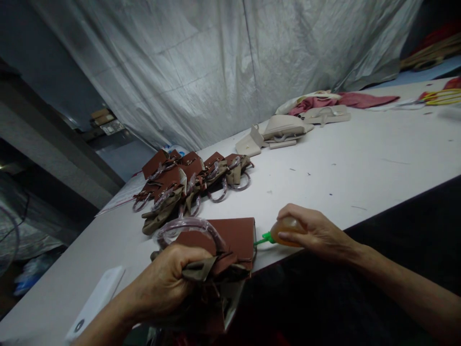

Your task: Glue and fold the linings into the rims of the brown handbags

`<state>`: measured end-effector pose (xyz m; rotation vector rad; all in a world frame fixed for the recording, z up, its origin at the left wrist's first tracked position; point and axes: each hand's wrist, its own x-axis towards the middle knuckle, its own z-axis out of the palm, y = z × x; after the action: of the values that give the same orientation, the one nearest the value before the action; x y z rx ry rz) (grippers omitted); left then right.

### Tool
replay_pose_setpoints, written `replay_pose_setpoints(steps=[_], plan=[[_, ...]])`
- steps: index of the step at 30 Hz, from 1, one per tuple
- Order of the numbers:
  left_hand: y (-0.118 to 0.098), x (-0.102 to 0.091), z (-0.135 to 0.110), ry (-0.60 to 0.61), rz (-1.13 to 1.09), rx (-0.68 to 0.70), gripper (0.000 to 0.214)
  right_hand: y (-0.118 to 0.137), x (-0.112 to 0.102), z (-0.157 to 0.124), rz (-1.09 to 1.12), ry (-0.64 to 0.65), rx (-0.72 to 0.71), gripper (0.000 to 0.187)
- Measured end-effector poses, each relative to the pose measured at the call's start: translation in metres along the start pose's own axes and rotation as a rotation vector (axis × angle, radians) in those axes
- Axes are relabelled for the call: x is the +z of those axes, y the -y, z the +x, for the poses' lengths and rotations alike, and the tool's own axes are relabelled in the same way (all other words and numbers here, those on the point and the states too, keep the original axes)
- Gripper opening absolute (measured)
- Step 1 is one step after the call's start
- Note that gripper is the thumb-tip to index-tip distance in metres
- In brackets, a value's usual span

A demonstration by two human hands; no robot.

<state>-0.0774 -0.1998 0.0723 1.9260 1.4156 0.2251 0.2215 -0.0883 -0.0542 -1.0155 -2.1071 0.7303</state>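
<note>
My left hand (176, 276) is closed around the gathered fabric of a brown handbag (234, 235) at the table's front edge. The bag's flap lies flat on the table, and its plastic-wrapped handle (192, 225) arches above my fingers. In my right hand (317, 235) is a squeeze bottle (288, 230) of amber liquid, tilted sideways. Its green nozzle (265, 239) points left, with the tip at the right edge of the flap. Whether any liquid comes out is too small to see. Part of the bag hangs below the table edge in shadow.
Several similar brown bags (190, 178) with wrapped handles lie piled behind. Beige bag pieces (284, 129) and pink cloth (363, 99) are farther back, yellow-handled scissors (441, 97) far right. A white device (95, 305) lies at the left. Grey sheeting (216, 67) hangs behind the table.
</note>
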Motion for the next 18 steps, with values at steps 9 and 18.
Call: replay_pose_setpoints(steps=[9,18], plan=[[0.004,0.024,-0.019,-0.069,0.124,0.105,0.025,0.013,-0.001,-0.002,0.021,-0.043,0.033,0.027],[0.009,0.029,-0.024,-0.212,0.295,0.318,0.012,0.026,0.0,-0.014,0.055,0.003,0.029,0.023]])
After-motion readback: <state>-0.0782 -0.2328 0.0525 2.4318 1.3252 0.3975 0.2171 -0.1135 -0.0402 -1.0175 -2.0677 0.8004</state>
